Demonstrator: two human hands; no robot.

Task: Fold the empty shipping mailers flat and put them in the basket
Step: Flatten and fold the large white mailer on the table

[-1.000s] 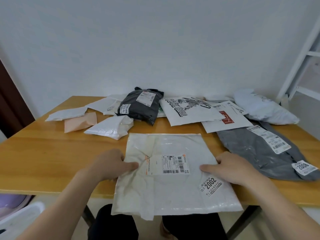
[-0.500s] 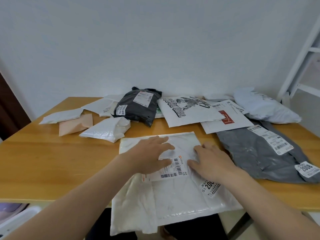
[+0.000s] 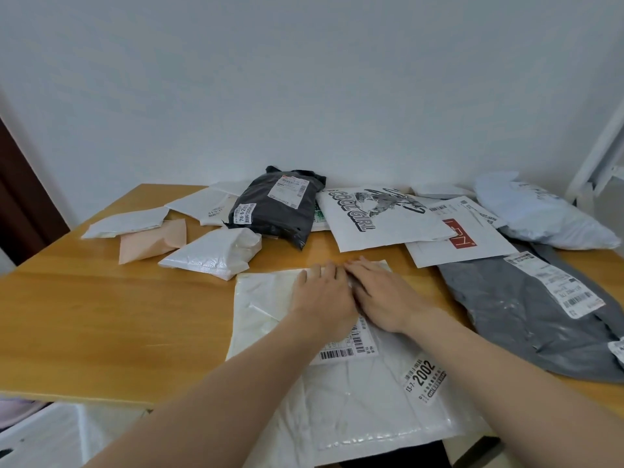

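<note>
A large white mailer (image 3: 364, 396) with a barcode label and a "2002" sticker lies on the wooden table (image 3: 101, 325), its near part hanging over the front edge. My left hand (image 3: 322, 298) and my right hand (image 3: 381, 295) lie side by side on its far half, fingers straight, pressing it flat near its far edge. A white basket (image 3: 37, 434) shows at the bottom left, below the table.
Other mailers lie along the back of the table: a small white folded one (image 3: 216, 253), a peach one (image 3: 152, 239), a black one (image 3: 277, 207), a "COOL GIRL" printed one (image 3: 381, 219), a grey one (image 3: 530, 309) at right. A white rack (image 3: 601, 150) stands at far right.
Both hands left the mailer's side edges, came together at its middle and slid away from me to its far edge. The mailer has stayed in place.
</note>
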